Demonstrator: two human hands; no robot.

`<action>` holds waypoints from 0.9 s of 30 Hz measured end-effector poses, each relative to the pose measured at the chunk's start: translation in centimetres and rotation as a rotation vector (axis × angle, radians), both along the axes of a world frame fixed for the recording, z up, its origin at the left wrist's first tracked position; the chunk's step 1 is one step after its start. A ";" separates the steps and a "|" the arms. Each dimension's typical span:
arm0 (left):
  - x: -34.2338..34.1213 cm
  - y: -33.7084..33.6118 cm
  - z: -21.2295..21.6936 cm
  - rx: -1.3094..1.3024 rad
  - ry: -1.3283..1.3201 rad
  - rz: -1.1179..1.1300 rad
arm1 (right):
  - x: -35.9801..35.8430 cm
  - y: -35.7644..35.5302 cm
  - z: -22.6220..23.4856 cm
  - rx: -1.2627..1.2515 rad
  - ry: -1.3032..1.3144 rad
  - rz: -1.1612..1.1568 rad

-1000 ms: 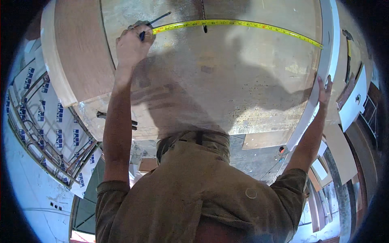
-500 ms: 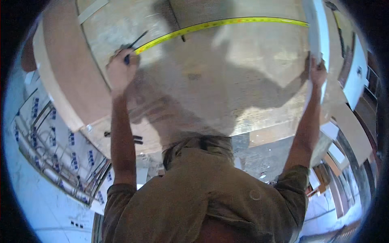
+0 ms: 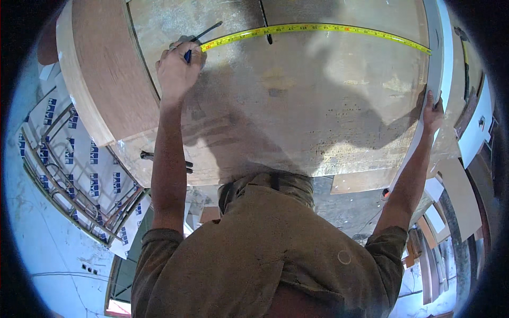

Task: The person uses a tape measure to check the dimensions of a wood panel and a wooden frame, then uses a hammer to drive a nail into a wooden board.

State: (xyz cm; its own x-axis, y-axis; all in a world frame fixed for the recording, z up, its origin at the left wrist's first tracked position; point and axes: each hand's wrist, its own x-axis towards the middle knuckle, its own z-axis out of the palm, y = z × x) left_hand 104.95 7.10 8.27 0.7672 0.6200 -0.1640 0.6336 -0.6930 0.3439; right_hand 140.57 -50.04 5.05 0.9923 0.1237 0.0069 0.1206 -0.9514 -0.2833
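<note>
My left hand [image 3: 180,71] is closed around the near end of a yellow tape measure [image 3: 318,27], with a thin dark rod, perhaps a pencil, sticking out past the fingers. A small blue piece shows by the thumb; the tape's case is mostly hidden. The blade runs across a worn plywood sheet [image 3: 297,111] and ends at a long white-edged strip [image 3: 436,63] on the right. My right hand [image 3: 432,114] grips that strip by its edge, lower down than the tape's end.
A dark slim tool [image 3: 269,38] lies under the blade. Another dark tool [image 3: 147,155] is partly behind my left forearm. Brown board [image 3: 101,69] borders the left side. Metal tube frames [image 3: 79,185] stand lower left, and stacked panels [image 3: 458,196] fill the right.
The view has turned a little, so board, tape and hands appear shifted to the right. Both hands keep their places on the tape and the strip.
</note>
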 end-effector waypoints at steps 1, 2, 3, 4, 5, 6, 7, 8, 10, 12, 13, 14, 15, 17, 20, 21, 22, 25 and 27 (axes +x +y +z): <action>0.1 0.0 0.0 0.000 0.026 -0.001 | 0.2 -0.2 0.0 -0.003 0.004 0.006; 0.1 0.0 0.1 0.001 0.051 -0.003 | 0.2 -0.5 0.0 -0.029 0.009 0.001; 0.1 0.0 0.0 -0.003 0.055 0.002 | 0.3 -0.7 -0.1 -0.056 0.014 -0.005; 0.0 0.0 0.0 0.007 0.059 0.008 | 0.4 -0.6 -0.2 -0.059 0.017 0.000; -0.1 0.0 -0.1 0.016 0.062 0.013 | 0.4 -0.6 -0.4 -0.028 0.011 0.000; -0.2 0.1 -0.3 0.013 0.065 0.015 | 0.4 -0.6 -0.4 0.002 0.005 0.000; -0.3 0.3 -0.4 0.013 0.046 0.011 | 0.4 -0.4 -0.4 0.000 0.007 0.002; -0.5 0.4 -0.5 0.014 0.027 0.006 | 0.5 -0.2 -0.3 -0.036 0.023 -0.011; -0.5 0.3 -0.6 0.012 0.036 0.002 | 0.6 -0.4 -0.2 -0.076 0.036 -0.027; -0.1 0.2 -0.3 0.006 0.038 -0.007 | 1.2 -1.9 -0.6 0.041 0.046 0.042; 0.0 0.2 0.0 -0.030 0.034 -0.001 | 1.1 -1.9 -0.6 0.038 0.046 0.040; 0.0 0.2 0.2 -0.066 0.030 0.004 | 1.1 -1.8 -0.6 0.028 0.039 0.052; -0.1 0.2 0.0 -0.070 0.028 0.002 | 1.1 -1.8 -0.7 0.018 0.031 0.064; -0.3 0.3 -0.3 0.027 0.020 -0.018 | 1.3 -1.8 -1.0 0.102 0.053 0.058; -0.4 0.5 -0.4 0.024 0.013 -0.053 | 1.1 -1.7 -0.9 0.165 0.058 0.068; -0.4 0.5 -0.4 0.026 0.015 -0.053 | 1.2 -1.5 -0.7 0.132 0.055 0.067; -0.2 0.5 -0.3 0.003 0.024 -0.055 | 1.3 -1.7 -0.5 0.097 0.049 0.064; -0.1 0.3 -0.4 0.007 0.036 -0.051 | 1.6 -2.1 -0.4 -0.018 0.051 0.049; -0.1 0.3 -0.5 0.032 0.041 -0.043 | 1.7 -2.3 -0.6 0.000 0.061 0.036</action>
